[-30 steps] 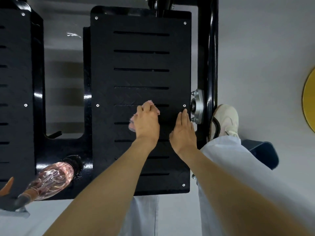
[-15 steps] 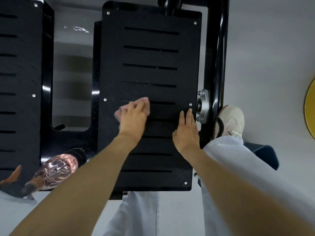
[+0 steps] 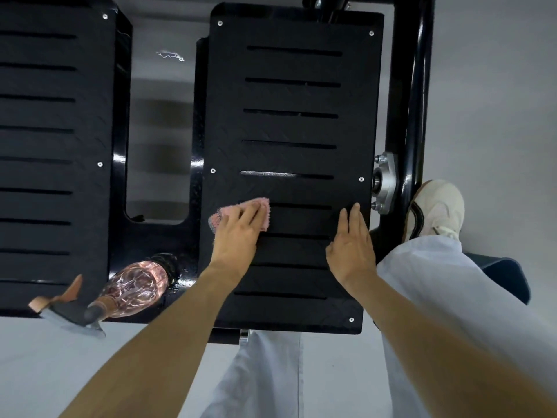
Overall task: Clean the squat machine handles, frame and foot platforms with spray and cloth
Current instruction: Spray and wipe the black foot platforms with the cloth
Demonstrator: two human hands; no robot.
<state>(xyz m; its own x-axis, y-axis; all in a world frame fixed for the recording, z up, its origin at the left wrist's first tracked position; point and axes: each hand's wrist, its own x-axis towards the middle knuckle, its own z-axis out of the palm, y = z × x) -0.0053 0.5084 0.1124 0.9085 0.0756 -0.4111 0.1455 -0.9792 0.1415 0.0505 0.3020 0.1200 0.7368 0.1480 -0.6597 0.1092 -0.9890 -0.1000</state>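
Note:
A black slotted foot platform (image 3: 289, 128) of the squat machine fills the middle of the view. My left hand (image 3: 236, 236) presses a pink cloth (image 3: 262, 211) flat on the platform near its left edge. My right hand (image 3: 352, 248) lies flat on the same platform near its right edge, fingers together, holding nothing. A second black foot platform (image 3: 51, 146) lies to the left. A clear pinkish spray bottle (image 3: 135, 285) with a dark trigger head lies on its side on the black frame (image 3: 156, 236) between the two platforms.
A black frame tube (image 3: 413, 86) runs along the platform's right side, with a silver bearing mount (image 3: 385, 182) bolted to it. My white shoe (image 3: 434, 209) and pale trouser leg stand right of it on the grey floor. A dark blue object (image 3: 506, 276) sits behind the leg.
My left hand has slid the pink cloth leftward across the platform, from near its middle toward its left edge. My right hand has stayed resting near the right edge.

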